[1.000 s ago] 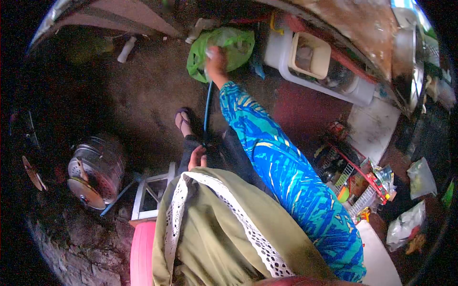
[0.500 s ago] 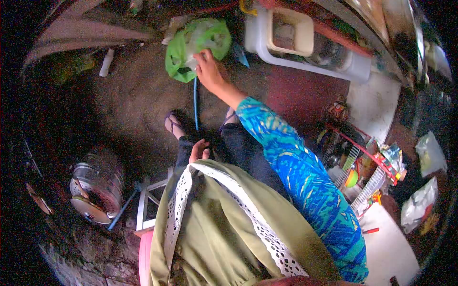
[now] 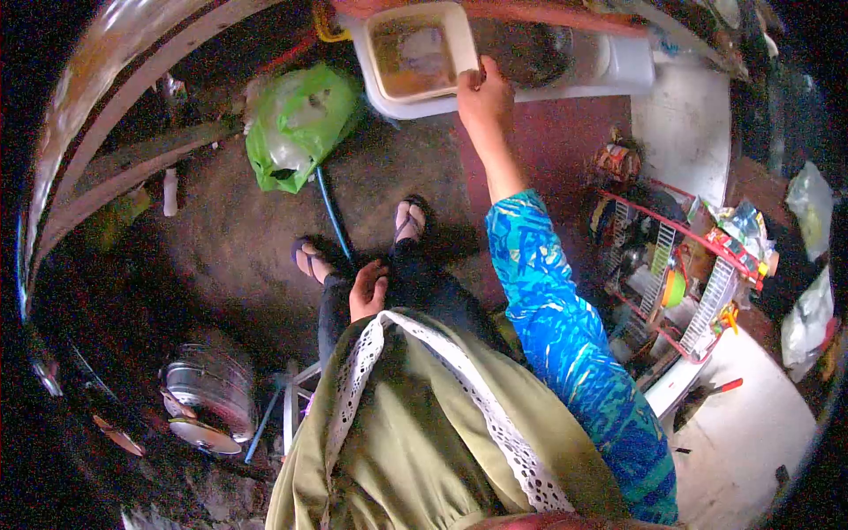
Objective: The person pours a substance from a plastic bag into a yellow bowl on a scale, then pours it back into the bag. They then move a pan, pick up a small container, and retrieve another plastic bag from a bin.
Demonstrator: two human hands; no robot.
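My right hand [image 3: 487,97] is closed over the near right edge of a cream rectangular basin [image 3: 470,49], thumb and fingers on its rim. Shallow brownish contents show inside the basin, which sits at the left end of a larger white tub [image 3: 565,99]. Low by my knees, my left hand [image 3: 368,290] is loosely curled; whatever it may hold is hidden. A blue rod or hose [image 3: 332,212] runs from close to that hand towards a green plastic bag [image 3: 305,119] on the ground. Part of the bag looks whitish and see-through.
A red wire rack [image 3: 676,265] full of packets and small items stands at the right, beside a white board [image 3: 751,397]. Metal pots [image 3: 212,389] lie at the lower left. A white bottle [image 3: 170,193] is on the ground at the left.
My right hand has left the green bag and moved right to grip the basin's rim. The view has shifted, and my left hand stays low by my knees.
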